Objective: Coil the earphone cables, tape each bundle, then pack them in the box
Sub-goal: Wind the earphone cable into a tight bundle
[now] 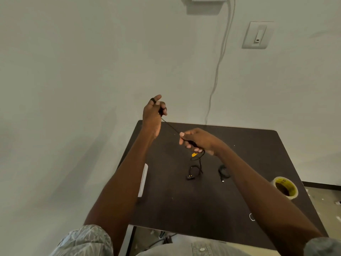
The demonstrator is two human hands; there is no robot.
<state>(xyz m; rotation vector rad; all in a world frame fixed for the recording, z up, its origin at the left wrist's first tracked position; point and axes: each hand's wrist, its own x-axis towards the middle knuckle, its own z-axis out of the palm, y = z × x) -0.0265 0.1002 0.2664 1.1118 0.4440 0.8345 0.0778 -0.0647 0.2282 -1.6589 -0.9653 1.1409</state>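
Note:
A thin black earphone cable (170, 127) runs taut between my two hands above the dark table (184, 206). My left hand (154, 112) is raised at the table's far left corner and pinches one end of it. My right hand (198, 140) grips the cable lower and to the right; the slack hangs under it, with a yellow tag (194, 154), down to a black end piece (190, 176) on the table. A second black cable (223, 172) lies loosely coiled beside it. A roll of clear tape (285, 189) with a yellow core sits at the right edge.
A flat white object (143, 180) lies along the table's left edge, partly behind my left forearm. A small white ring shape (251, 217) shows near the front right. A white wire (219, 60) hangs down the wall behind the table.

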